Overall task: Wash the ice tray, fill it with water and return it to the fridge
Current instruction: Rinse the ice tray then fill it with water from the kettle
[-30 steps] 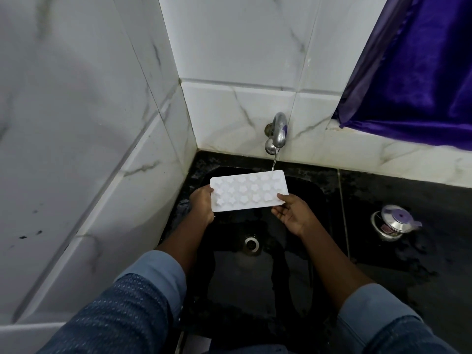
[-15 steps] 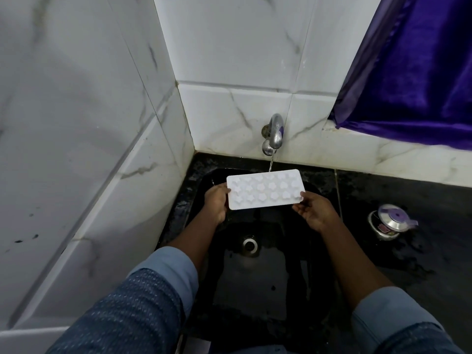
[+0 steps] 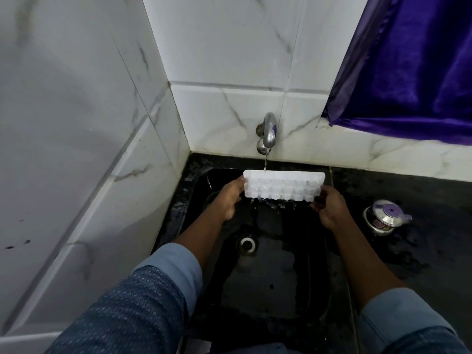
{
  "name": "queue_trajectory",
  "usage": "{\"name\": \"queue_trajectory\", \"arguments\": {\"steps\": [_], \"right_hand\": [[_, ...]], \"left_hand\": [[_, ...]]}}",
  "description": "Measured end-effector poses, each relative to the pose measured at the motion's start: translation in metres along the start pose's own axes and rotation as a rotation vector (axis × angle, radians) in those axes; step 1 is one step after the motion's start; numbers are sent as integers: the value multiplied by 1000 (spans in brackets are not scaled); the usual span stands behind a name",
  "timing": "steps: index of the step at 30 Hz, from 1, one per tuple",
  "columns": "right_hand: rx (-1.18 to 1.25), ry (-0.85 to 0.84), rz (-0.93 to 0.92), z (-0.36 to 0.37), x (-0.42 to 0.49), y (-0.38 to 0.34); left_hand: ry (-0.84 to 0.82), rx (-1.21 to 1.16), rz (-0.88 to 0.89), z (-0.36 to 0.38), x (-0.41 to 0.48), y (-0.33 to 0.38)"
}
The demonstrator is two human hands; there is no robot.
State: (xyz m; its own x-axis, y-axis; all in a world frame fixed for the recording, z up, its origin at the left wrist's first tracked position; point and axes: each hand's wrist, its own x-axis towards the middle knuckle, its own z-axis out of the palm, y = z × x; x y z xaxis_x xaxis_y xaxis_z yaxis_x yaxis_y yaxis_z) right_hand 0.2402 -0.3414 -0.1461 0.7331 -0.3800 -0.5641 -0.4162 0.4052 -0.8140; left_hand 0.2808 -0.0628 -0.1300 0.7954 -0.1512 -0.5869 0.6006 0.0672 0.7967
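Rinse step, tray under running water.

- The ice tray point(image 3: 283, 186) is held over the back of the black sink point(image 3: 281, 290), just below the tap point(image 3: 268, 132). It is tipped steeply, far long edge up, with the bumpy cell face toward you. I cannot tell whether that is the open side or the underside.
- The thin stream of water point(image 3: 265, 162) lands on the top edge near the left end. Water drips off the lower edge into the basin.
- Your left hand point(image 3: 229, 196) pinches the left short end, thumb on the near face and fingers hidden behind. Your right hand point(image 3: 329, 206) grips the lower right corner with fingers curled round it. Both forearms reach in from below, sleeves pushed back and clear of the water.

Doing it well, in my judgement:
- The stream is narrow and wets only one end, so slide the tray sideways under it until every row gets water.
- Hold the tilt so rinse water runs out rather than pooling in the cells.
- Wet plastic is slippery and flexes, so grip the ends firmly without twisting.
- Stay over the basin; the counter point(image 3: 421, 190) is already wet, and a small steel pot point(image 3: 385, 218) sits near your right hand.
- Level the tray only when it is time to fill.
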Motion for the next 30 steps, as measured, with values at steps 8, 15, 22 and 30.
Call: {"name": "queue_trajectory", "arguments": {"steps": [8,15,22,30], "right_hand": [[191,-94,5,14,-1,5],[-211,-201,-318,16,-7,3],[-141,16,-490,-1,-7,-13],[-271,13,-483,14,-10,13]], "left_hand": [[166,-279,13,-18,4,-12],[210,-187,69,-27,-3,-15],[140,32,76,-14,-9,-20],[231,-8,-5,-22,-9,-32]]}}
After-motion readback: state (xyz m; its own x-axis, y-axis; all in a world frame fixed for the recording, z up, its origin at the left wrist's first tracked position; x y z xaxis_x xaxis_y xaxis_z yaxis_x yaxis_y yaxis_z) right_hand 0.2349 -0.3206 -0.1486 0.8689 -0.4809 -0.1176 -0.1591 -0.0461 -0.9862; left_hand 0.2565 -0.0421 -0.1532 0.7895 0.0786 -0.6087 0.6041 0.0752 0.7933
